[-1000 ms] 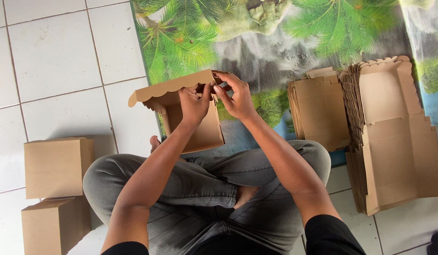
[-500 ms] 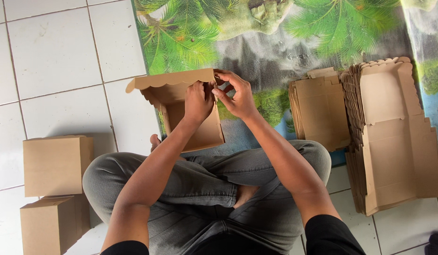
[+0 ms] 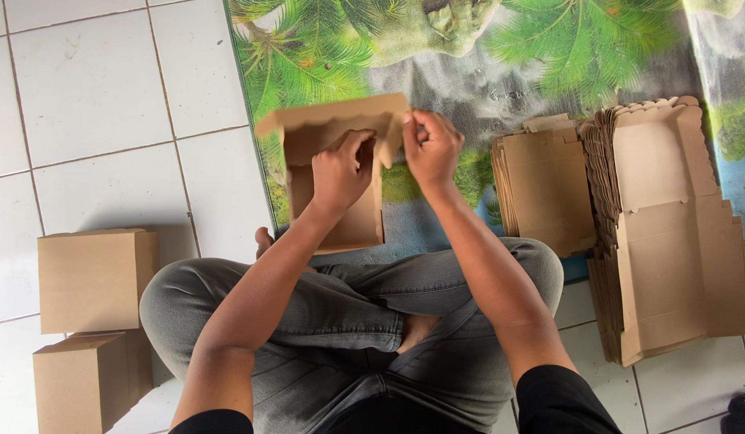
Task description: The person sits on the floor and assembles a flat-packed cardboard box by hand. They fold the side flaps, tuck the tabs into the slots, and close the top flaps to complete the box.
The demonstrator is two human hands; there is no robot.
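A brown cardboard box [image 3: 340, 221], half folded with its lid flap raised, stands in front of my crossed legs on a mat printed with palm trees. My left hand [image 3: 340, 170] reaches inside the box and presses on its side wall. My right hand [image 3: 431, 147] pinches the right end of the lid flap between thumb and fingers. Both hands touch the same box.
Two closed cardboard boxes [image 3: 95, 277] [image 3: 79, 382] sit on the white tiled floor [image 3: 91, 88] at my left. At my right lie a pile of flat box blanks [image 3: 670, 233] and a smaller stack of blanks [image 3: 545, 185]. My grey-trousered legs [image 3: 348, 321] fill the foreground.
The lid flap has been folded further, and my right hand has moved along to its right end. The left hand has slipped deeper into the box.
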